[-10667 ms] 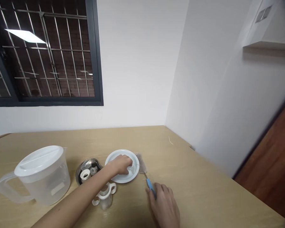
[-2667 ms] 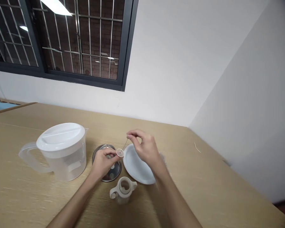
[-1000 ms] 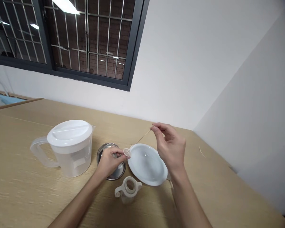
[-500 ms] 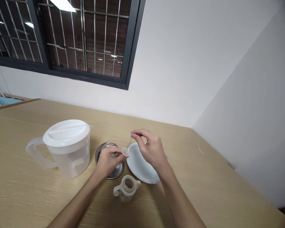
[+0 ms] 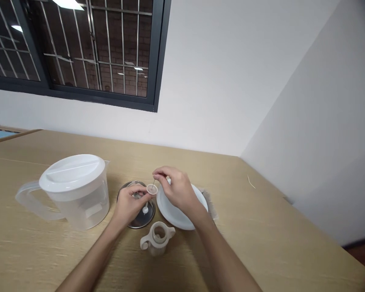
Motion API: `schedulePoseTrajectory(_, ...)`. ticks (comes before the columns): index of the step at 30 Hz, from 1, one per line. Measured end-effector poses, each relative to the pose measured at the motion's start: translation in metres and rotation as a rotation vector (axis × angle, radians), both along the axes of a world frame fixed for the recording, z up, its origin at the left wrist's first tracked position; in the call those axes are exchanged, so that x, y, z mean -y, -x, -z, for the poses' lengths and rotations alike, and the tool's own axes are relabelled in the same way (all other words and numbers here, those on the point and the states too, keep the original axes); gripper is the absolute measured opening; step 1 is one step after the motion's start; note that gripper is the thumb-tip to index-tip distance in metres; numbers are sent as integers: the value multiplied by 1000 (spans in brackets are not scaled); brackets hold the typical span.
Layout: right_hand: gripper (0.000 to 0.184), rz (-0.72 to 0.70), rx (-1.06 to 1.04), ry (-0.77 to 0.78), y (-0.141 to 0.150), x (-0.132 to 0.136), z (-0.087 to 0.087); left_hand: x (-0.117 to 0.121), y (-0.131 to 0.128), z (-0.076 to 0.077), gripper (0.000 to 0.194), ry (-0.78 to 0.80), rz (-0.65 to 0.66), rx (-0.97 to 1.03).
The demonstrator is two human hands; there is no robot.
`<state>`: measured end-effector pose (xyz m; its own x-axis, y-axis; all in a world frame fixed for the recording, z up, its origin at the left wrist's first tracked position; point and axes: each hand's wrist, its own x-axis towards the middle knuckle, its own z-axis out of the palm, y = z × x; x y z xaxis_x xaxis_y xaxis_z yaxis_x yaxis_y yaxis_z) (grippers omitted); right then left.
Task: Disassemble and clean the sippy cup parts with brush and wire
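Note:
My left hand (image 5: 128,206) pinches a small round whitish piece (image 5: 150,190), shaped like a shallow cup or strainer, between thumb and fingers. Just above it, my right hand (image 5: 177,187) is closed on a thin dark rod (image 5: 153,183), its lower end reaching down to the piece. Whether the rod's tip touches it I cannot tell. Under my left hand lies a round metal dish (image 5: 141,221) with a small white part (image 5: 145,210) in it. A white plate (image 5: 176,219) is partly covered by my right hand. Nearer me stands a small lidless pot (image 5: 158,245) with a handle and spout.
On the left stands a large translucent pitcher (image 5: 79,207) with a white lid (image 5: 74,172). A greyish cloth (image 5: 212,205) shows beside the plate. A short pale string (image 5: 251,182) lies on the table to the right, near the wall.
The camera view has turned slightly right, so everything sits further left. My right hand is closer to the round piece, and the rod is more upright with less of it showing.

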<state>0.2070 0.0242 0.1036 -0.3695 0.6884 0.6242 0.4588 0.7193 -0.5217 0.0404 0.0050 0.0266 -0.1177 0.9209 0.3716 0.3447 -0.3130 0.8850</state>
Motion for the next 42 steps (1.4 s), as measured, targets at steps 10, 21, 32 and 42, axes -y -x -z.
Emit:
schedulePoseTrajectory(10,10,181,-233,-104,-24,4,-20,4,-6,-4,12,-13,100,-5)
schedulePoseTrajectory(21,6,262,-334,-144,-34,6,-27,3,-8,-1,8,-43,126,-11)
schedulePoseTrajectory(32,8,244,-277,-96,-34,7,-28,1,-7,3,4,-71,104,-42)
schedulePoseTrajectory(42,14,106,-99,-30,-17,3,-17,-2,-6,10,3,-119,71,-63)
